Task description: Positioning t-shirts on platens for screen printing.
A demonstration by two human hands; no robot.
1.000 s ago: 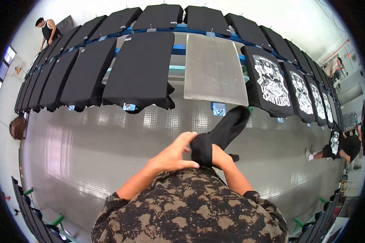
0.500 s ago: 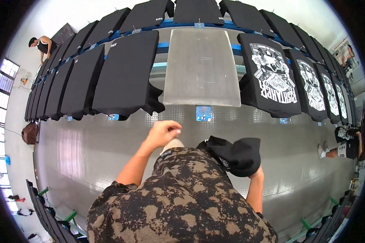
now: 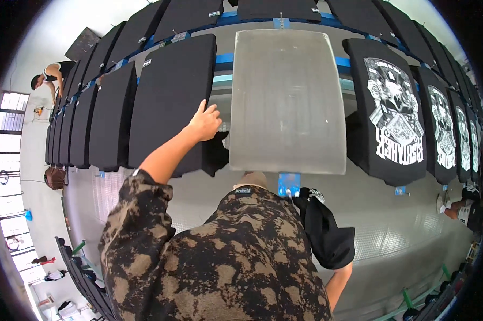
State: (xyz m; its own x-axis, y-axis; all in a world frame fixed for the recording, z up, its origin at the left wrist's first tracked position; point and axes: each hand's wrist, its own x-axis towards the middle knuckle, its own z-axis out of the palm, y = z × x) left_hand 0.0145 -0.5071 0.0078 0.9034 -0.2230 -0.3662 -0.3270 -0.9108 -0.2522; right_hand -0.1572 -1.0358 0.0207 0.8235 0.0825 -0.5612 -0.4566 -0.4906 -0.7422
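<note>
My left hand (image 3: 205,123) is stretched forward with its fingers apart, at the right edge of a black T-shirt (image 3: 169,101) pulled flat over a board. Whether the fingertips touch the cloth I cannot tell. A loose corner of the shirt bunches below the hand. Right beside it lies a bare grey board (image 3: 287,101). At my right side hangs a bundled black T-shirt (image 3: 330,235) with a bit of white print, held by my right hand (image 3: 344,269). Cloth covers that hand's fingers; only the wrist and forearm show.
Right of the bare board, black shirts with white prints (image 3: 397,112) stretch away in a row. More plain black shirts (image 3: 110,115) line the left. A blue rail (image 3: 225,57) runs behind. One person (image 3: 54,75) leans over the far left boards; another person (image 3: 461,208) stands at right.
My left hand has reached forward and up from in front of my body to the black shirt's edge. My right hand and its bundled shirt have lowered. The view has moved closer to the boards.
</note>
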